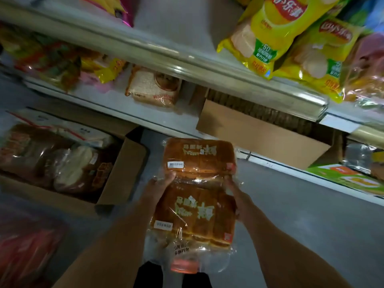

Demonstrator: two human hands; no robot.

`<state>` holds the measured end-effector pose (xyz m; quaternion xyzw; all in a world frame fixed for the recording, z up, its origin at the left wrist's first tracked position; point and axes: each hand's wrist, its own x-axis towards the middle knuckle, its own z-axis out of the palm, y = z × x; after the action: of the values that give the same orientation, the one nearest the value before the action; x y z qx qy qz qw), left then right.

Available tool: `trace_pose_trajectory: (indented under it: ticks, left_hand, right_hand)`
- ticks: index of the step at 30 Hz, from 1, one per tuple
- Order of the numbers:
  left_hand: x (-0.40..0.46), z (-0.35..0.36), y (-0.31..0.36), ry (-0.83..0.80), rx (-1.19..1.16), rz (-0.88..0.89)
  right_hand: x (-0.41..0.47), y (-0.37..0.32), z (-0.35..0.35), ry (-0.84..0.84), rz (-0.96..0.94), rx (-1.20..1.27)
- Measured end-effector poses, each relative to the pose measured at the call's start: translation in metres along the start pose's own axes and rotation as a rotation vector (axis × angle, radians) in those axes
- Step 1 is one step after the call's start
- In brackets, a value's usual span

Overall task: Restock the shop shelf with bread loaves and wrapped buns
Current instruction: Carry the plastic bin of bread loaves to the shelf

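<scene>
Head view: left hand (160,187) & right hand (235,191) each grip a side of two wrapped bread packs (199,183) held above floor, mid-carry; next, I'd judge, set them on lower shelf (145,113) beside sliced loaf (152,88).

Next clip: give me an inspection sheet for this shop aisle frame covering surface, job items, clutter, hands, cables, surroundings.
Surface: grey floor; lower shelf partly bare.
Job's things: two wrapped bread packs, upper bread pack and lower bread pack, held together; one sliced loaf on the lower shelf.
Clutter: open cardboard box of wrapped bread on the floor; another carton under the shelf.
Hands: left hand and right hand grip the packs' sides.
Cables: nothing seen.
Surroundings: yellow crisp bags on the upper shelf.
</scene>
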<state>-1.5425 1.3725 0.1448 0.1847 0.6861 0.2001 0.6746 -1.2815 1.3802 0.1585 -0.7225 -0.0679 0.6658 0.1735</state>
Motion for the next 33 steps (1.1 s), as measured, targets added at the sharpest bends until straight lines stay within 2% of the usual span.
trace_pose_trajectory:
  ticks: [5,14,19,25,30,33]
  left_hand:
    - [0.059,-0.003,-0.014,0.053,0.116,-0.087]
    - [0.108,0.005,-0.018,0.085,0.173,-0.099]
    - [0.143,0.004,-0.034,0.097,0.204,-0.11]
    - [0.151,0.015,-0.036,0.143,0.225,-0.094]
    - [0.159,0.018,-0.047,0.082,0.181,-0.004]
    - [0.159,0.02,-0.046,0.129,0.178,-0.022]
  right_hand:
    - [0.046,0.011,0.004,0.024,0.001,0.034]
    - [0.106,0.017,0.004,-0.055,-0.05,0.047]
    - [0.135,0.017,0.006,-0.006,-0.059,0.017]
    - [0.155,0.023,0.001,0.026,-0.104,0.007]
    - [0.152,0.025,0.0,0.019,-0.142,0.017]
    - [0.149,0.024,0.0,0.02,-0.148,0.009]
